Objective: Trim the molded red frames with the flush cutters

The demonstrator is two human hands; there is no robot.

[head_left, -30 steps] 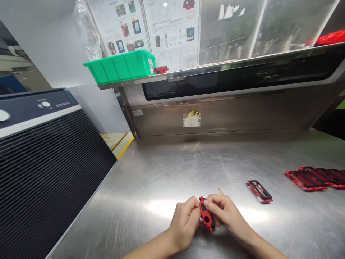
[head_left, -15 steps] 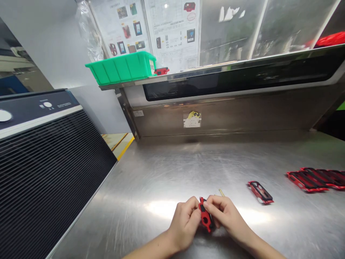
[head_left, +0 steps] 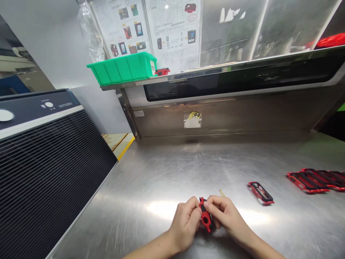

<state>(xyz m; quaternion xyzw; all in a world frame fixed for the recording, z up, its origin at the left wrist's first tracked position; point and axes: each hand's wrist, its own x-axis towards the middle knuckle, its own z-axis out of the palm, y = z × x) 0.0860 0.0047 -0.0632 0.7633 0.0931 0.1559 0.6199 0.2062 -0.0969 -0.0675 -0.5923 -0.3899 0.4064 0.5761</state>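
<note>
A small red and black case [head_left: 205, 218] is held on its edge between my two hands, low in the middle of the view. My left hand [head_left: 185, 221] is closed on its left side, fingers and thumb bent together. My right hand [head_left: 222, 212] pinches its upper right side, thumb near the top. The fingers hide part of the case. Just beyond my right hand a thin yellowish stick [head_left: 221, 193] lies on the metal table [head_left: 167, 162]. One more red and black case [head_left: 261, 193] lies to the right.
Several red and black cases [head_left: 307, 181] lie overlapping at the right. A green bin [head_left: 122, 69] and a red part [head_left: 162, 72] sit on the shelf above the table's back. A black ribbed unit [head_left: 48, 180] stands at the left.
</note>
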